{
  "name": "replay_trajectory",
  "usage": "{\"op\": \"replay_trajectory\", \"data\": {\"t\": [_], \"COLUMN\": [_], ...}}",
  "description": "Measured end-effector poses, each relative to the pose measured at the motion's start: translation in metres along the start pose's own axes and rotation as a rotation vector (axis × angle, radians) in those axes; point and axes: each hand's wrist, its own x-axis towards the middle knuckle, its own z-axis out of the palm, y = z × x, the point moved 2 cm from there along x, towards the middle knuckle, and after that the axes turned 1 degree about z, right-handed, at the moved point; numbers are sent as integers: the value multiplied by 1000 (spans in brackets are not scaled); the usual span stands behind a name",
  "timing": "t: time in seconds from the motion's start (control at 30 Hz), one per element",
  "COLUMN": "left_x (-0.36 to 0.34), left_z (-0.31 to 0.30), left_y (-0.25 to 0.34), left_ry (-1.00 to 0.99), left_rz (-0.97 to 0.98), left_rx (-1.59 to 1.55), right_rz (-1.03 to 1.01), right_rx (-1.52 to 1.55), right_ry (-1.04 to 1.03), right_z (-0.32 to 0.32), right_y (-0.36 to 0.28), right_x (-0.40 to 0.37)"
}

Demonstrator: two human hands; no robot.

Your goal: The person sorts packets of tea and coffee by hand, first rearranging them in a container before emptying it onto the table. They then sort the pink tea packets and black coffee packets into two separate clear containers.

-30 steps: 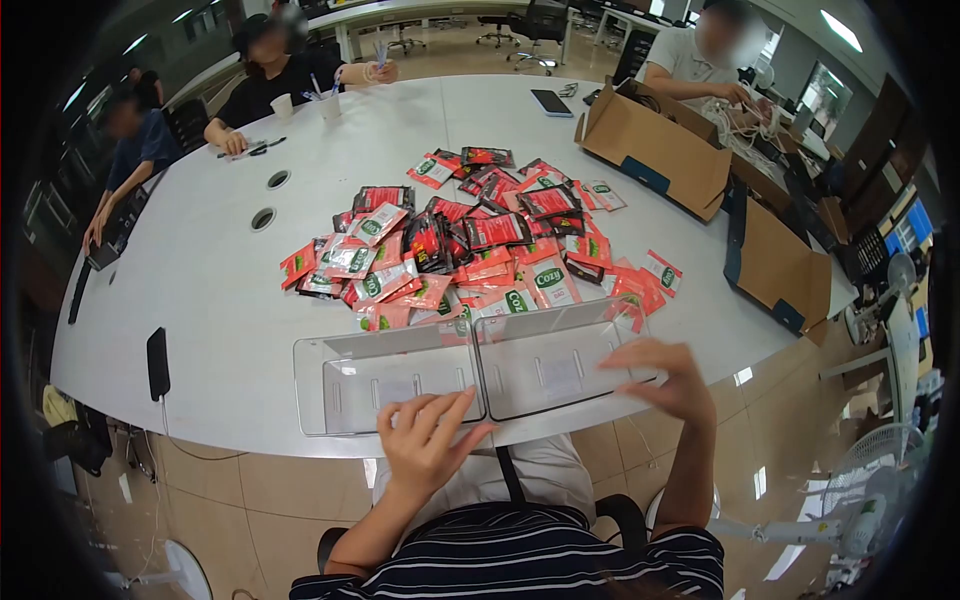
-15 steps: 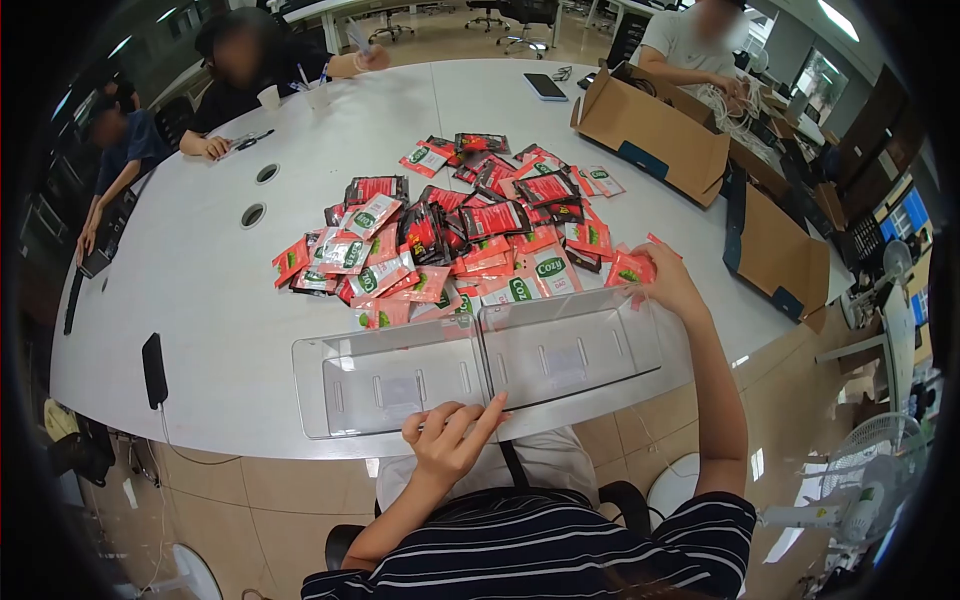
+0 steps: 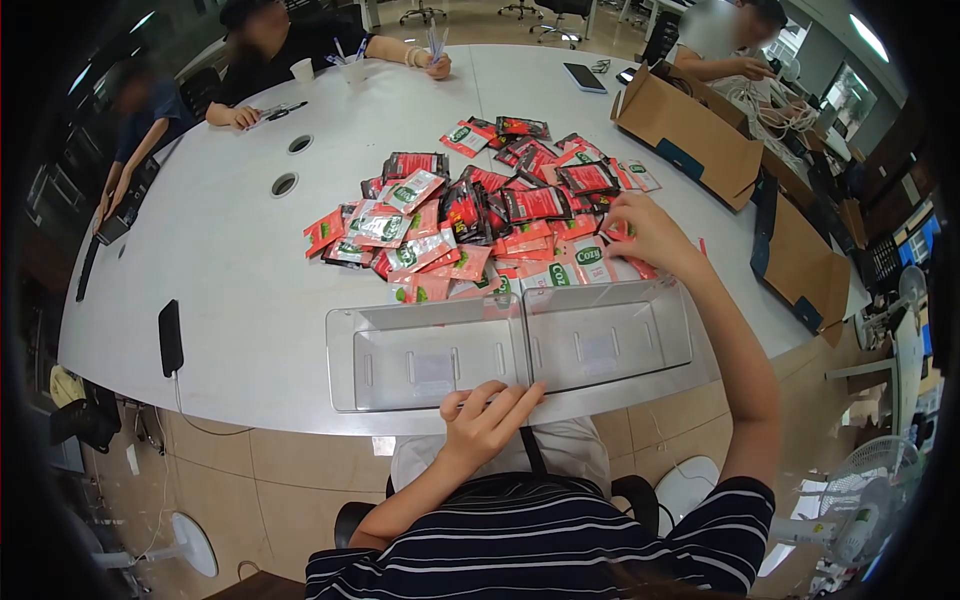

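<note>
Two clear plastic bins stand side by side at the table's near edge, the left bin (image 3: 343,365) and the right bin (image 3: 677,345). My left hand (image 3: 485,425) rests at their near rims where they meet, its fingers stretched out. Beyond the bins spreads a pile of small sachets (image 3: 535,205), some red and black, others pink and white marked "Cozy". My right hand (image 3: 655,235) is at the pile's right side, fingers curled on a red sachet (image 3: 622,230) that they partly hide. Another red sachet lies below that hand.
An open cardboard box (image 3: 690,135) and a cardboard flap (image 3: 800,255) lie at the right. A black phone-like device (image 3: 171,338) with a cable is at the left. Across the white table (image 3: 220,260) sit several people; one holds pens near a cup (image 3: 352,70).
My right hand has moved left and away from me, further onto the pile. My left hand stays at the bin rims. The view has shifted, and the person across has lowered the pens.
</note>
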Motion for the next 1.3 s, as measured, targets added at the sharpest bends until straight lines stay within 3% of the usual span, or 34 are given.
{"op": "replay_trajectory", "data": {"t": [0.13, 0.4, 0.6, 0.73, 0.83, 0.93, 1.03, 1.13, 1.3], "left_x": [0, -2, -4, -5, -5, -4, -4, -3, -3], "left_z": [0, 0, 1, 1, 1, 1, 0, 0, 0], "left_y": [0, -2, -2, -3, -3, -3, -3, -3, -3], "left_ry": [11, 17, 7, 13, 11, 7, 4, 7, 16], "left_rz": [0, 5, -1, 1, -1, -1, -3, 0, -1], "left_rx": [-1, -1, -3, 5, 5, 4, -7, -5, -4], "right_rz": [-118, 182, -33, 357, -87, -163, 226, 355, 303], "right_rx": [-82, 84, 197, 323, -56, -98, 126, 356, 329], "right_ry": [-228, -216, -266, -384, 22, 6, -340, -295, -116], "right_z": [18, -10, 24, 45, 62, 64, 58, 49, 34], "right_y": [-16, -24, -25, -45, -41, -33, -42, -54, -59], "right_x": [21, 22, 36, 32, 26, 31, 39, 36, 27]}}
